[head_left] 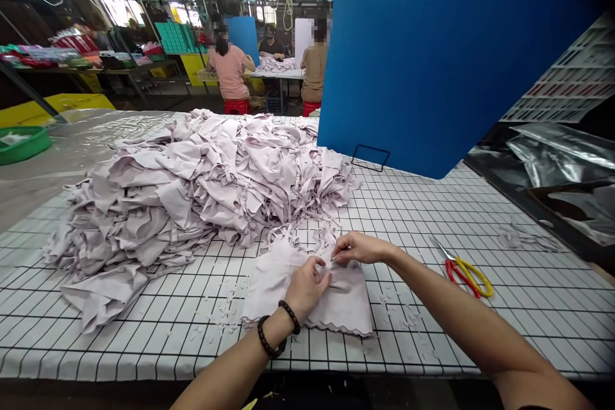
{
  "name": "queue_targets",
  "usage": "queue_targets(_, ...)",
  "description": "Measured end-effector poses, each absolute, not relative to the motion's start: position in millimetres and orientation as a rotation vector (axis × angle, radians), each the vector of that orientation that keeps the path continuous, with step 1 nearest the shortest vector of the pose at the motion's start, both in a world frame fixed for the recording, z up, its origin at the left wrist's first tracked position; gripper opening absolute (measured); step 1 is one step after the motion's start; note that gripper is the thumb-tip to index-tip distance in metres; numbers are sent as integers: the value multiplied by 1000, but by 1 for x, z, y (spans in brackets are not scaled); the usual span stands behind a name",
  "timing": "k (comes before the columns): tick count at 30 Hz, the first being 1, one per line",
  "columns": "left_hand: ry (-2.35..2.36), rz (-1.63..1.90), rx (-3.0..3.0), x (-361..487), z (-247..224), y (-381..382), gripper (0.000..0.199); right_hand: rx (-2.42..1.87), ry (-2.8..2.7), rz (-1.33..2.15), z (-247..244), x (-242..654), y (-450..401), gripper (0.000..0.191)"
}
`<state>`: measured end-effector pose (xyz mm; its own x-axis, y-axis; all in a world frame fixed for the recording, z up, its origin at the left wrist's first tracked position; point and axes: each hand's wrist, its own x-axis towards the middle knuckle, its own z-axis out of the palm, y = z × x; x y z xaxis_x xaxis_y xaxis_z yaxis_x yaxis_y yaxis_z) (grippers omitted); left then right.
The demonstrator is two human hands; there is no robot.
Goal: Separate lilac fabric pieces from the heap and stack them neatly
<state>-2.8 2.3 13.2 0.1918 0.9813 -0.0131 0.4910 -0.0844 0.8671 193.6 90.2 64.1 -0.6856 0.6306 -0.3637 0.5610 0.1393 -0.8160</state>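
Note:
A pale pinkish garment (pixel 346 304) with thin straps and a wavy lower hem lies spread on the checked tablecloth in front of me. My left hand (pixel 307 285) rests on its middle, fingers bent and pinching the cloth. Just up and to the right, my right hand (pixel 353 248) pinches the garment near its upper edge between thumb and fingers. Any small piece between the fingertips is too tiny to make out. Scissors (pixel 466 272) with red and yellow handles lie to the right of my right forearm.
A large heap of similar garments (pixel 216 173) covers the table's left and middle. A blue board (pixel 423 64) stands at the back right on a black wire stand (pixel 369 157). Small fabric scraps (pixel 406 314) dot the checked cloth (pixel 192 349). Several people sit working farther back.

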Motion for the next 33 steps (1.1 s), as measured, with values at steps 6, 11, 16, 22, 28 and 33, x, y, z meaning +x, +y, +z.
queue_targets(6, 1434, 741, 1764, -5, 13, 1, 19, -1246, -2517, 1270, 74, 186, 77, 23)
queue_targets(11, 1545, 675, 1929, -9, 17, -1, 18, -1159, -2775, 780, 86, 180, 63, 17)
queue_targets(16, 1553, 557, 1995, -11, 16, 1, 18, -1087, -2981, 563, 89, 174, 56, 18)
queue_targets(22, 1543, 576, 1969, -10, 16, 1, 19, -958, -3106, 377, 88, 167, 55, 20)
queue_targets(28, 1526, 618, 1984, -9, 19, 2, 17, -934, -3107, 250, 91, 164, 55, 21)
queue_targets(33, 1522, 623, 2010, -8, 21, 2, 19, -877, -3143, 263, 91, 164, 54, 20)
